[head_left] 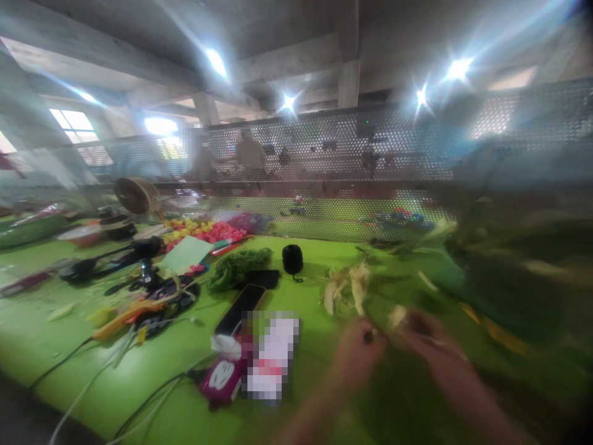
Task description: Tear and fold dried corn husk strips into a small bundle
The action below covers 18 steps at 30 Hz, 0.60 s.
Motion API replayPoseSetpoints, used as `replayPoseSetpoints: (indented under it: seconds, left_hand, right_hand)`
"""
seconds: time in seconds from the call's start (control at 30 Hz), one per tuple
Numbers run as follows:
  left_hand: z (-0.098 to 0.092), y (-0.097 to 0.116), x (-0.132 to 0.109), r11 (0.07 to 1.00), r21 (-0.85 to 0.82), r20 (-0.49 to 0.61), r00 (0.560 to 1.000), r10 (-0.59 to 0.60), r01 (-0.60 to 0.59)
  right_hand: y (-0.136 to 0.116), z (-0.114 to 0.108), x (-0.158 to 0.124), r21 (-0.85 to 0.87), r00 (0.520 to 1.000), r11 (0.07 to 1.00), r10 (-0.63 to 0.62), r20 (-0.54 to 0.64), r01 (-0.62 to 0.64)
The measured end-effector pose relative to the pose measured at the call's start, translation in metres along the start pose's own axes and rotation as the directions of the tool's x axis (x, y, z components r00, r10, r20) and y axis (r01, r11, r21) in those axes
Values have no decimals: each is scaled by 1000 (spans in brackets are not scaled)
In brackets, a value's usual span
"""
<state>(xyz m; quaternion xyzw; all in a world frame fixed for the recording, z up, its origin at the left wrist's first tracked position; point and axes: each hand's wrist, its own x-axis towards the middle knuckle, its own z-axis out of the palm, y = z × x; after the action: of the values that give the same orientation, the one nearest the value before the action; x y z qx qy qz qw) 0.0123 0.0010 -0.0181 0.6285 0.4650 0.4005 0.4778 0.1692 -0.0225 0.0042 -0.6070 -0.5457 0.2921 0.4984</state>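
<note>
The picture is smeared by motion. My left hand (357, 352) and my right hand (428, 346) meet low at the right over the green table (74, 346). Their fingers look pinched together on a small pale and green piece (396, 318), too blurred to name. Just beyond the hands lie pale yellowish petal-like pieces (345, 287). A large blurred green mass (519, 272) fills the right side.
A dark phone (241, 307) and a pink gadget (222, 377) with cables lie left of the hands. A black spool (292, 258), green yarn (236, 267), coloured bits (208, 232) and tools sit farther back. A perforated screen (352, 154) stands behind, with people beyond.
</note>
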Motion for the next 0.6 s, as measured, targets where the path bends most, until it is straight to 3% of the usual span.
replayPoseSetpoints:
  seconds: [0.13,0.27,0.43,0.6]
  left_hand:
    - [-4,-9,7,979,-167,22,994,-111,113]
    - [-6,-8,7,972,-197,52,991,-123,131]
    - [-9,1,2,999,-9,29,999,-43,43]
    - [-7,-5,0,992,120,25,999,45,-47]
  right_hand:
    - [1,-10,3,-10,999,1000,14,45,-14]
    - [8,-13,3,-52,962,987,-137,236,154]
    - [13,-14,4,-143,895,923,-296,334,358]
    - [9,-15,4,-194,854,850,-425,299,490]
